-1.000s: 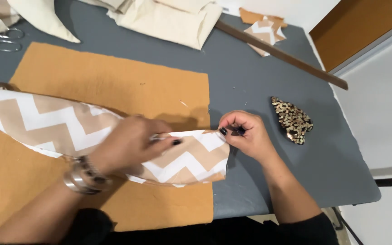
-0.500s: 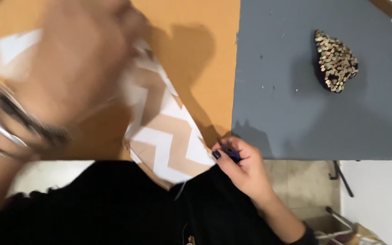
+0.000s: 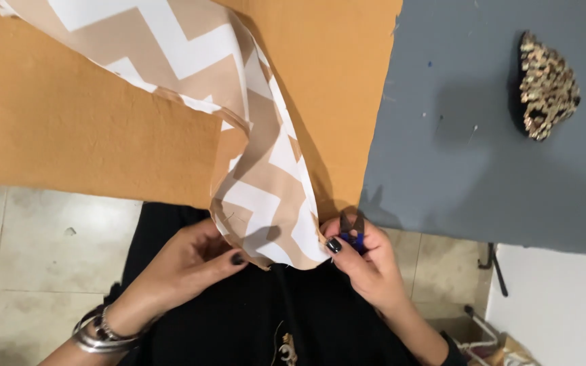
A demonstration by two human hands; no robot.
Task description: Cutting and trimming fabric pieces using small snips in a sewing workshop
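Seen from above, the left hand (image 3: 184,264), bangles at the wrist, is closed in a pinch on the lower left edge of a tan-and-white chevron fabric piece (image 3: 266,176). The piece is draped from the orange felt sheet (image 3: 69,122) down over the table edge towards the lap; its long axis runs from upper left to lower middle, the narrow end pointing at the body. It looks light, soft and limp, best gripped at the seam edges. The right hand (image 3: 364,261) is curled shut around small blue-handled snips (image 3: 353,234), touching the fabric's lower right corner. A leopard-print scrap (image 3: 547,85) lies well apart on the grey table (image 3: 456,176).
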